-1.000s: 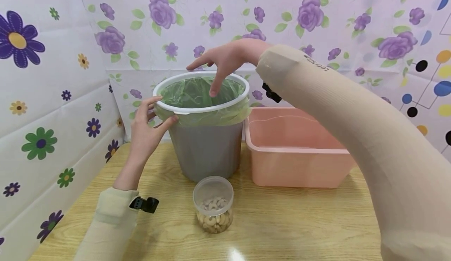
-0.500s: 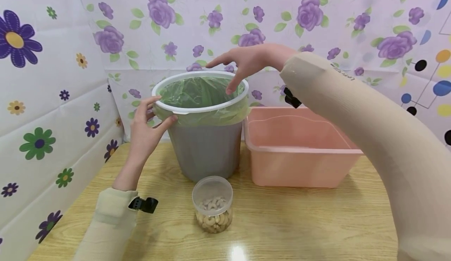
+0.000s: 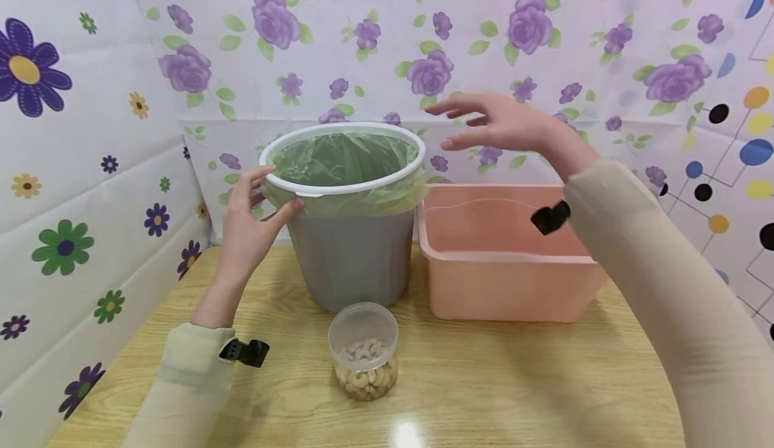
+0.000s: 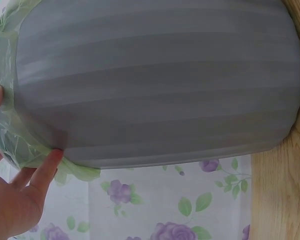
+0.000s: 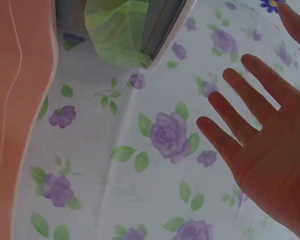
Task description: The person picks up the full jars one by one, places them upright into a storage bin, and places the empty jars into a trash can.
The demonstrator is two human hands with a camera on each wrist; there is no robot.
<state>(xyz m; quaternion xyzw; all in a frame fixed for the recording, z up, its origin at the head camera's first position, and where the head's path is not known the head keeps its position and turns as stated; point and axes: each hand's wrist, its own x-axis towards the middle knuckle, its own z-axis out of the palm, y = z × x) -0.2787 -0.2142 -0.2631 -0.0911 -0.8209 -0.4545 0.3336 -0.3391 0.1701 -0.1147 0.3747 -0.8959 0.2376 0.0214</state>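
Observation:
A grey trash can with a white rim stands on the table, lined with a green plastic bag folded over its rim. My left hand touches the can's left side just below the rim. In the left wrist view, the thumb and fingers are spread against the bag's outer fold. Up and to the right of the can, my right hand is in the air, holding nothing. Its fingers are extended and apart in the right wrist view.
Right of the can sits a pink plastic bin, below my right forearm. A clear jar of cashews stands in front of the can on the wooden table. Flower-patterned sheets hang behind and at the left.
My right hand has moved right, from over the trash can's opening to the air above the pink bin's left part. My left hand stays on the can's side.

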